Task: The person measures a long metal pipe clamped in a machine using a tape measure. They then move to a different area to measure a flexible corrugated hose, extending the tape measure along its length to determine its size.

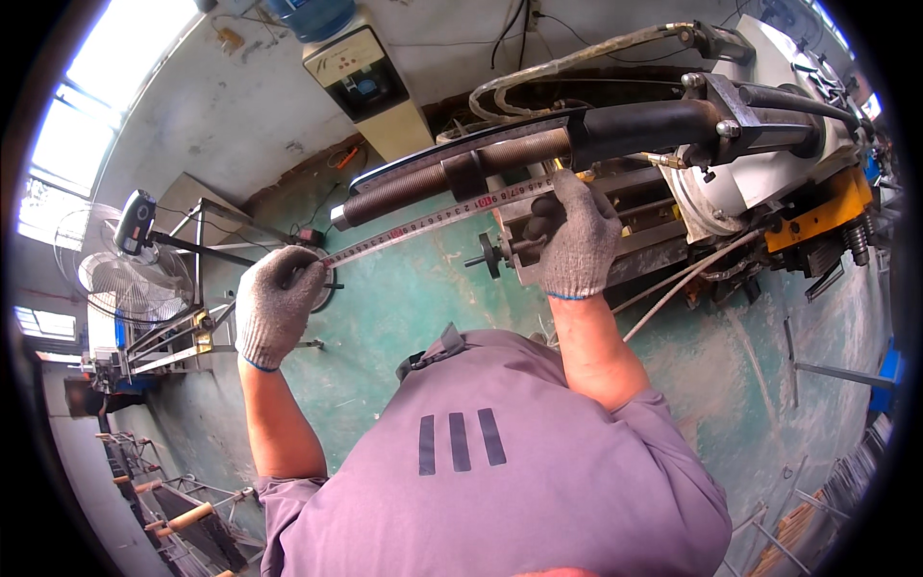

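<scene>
A steel measuring tape [437, 219] is stretched between my two hands, its marked face showing. My left hand [279, 303], in a grey knit glove, closes on the tape's left end. The same kind of glove covers my right hand [580, 236], whose fingers grip the tape farther right. Dark rounded shapes sit by these fingers; whether they are the tape's case or part of the machine I cannot tell. Just beyond the tape, roughly along it, runs a threaded metal rod [404, 196] that juts left from a dark cylinder [644, 130] of the machine.
A small handwheel [489, 256] projects from the machine below the tape. Hoses [567, 65] loop above the cylinder. A water dispenser [358, 82] stands by the wall. At left are a fan [130, 279] and a metal frame [183, 351]. Green floor [423, 298] lies below.
</scene>
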Tool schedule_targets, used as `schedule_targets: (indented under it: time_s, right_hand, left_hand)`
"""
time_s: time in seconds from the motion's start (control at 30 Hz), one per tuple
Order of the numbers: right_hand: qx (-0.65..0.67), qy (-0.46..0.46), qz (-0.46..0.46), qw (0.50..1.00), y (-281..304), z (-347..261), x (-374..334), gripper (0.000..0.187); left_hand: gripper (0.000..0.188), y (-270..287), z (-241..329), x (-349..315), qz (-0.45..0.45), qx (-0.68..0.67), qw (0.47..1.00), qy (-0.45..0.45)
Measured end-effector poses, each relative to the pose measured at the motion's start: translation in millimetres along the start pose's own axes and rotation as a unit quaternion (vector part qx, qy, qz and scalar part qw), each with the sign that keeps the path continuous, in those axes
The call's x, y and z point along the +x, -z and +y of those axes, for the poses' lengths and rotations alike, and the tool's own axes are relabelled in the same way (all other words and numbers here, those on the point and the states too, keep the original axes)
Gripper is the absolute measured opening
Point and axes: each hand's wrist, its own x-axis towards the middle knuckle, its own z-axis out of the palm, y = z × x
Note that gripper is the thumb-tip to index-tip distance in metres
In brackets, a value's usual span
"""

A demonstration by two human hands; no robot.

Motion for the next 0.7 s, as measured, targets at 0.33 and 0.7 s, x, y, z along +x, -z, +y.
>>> schedule_targets:
  time_s: [0.33, 0.7]
  right_hand:
    - [0.003, -0.011, 0.004, 1.0, -2.6, -2.2, -2.6, 0.02]
    - [0.008, -0.012, 0.009, 1.0, -4.3, -5.7, -4.7, 0.021]
  left_hand:
    - [0.017, -2.3, -0.2, -3.1, 0.0, -0.004, 1.0, 0.006]
    - [0.019, -2.2, 3.7, -3.7, 0.009, 0.016, 1.0, 0.005]
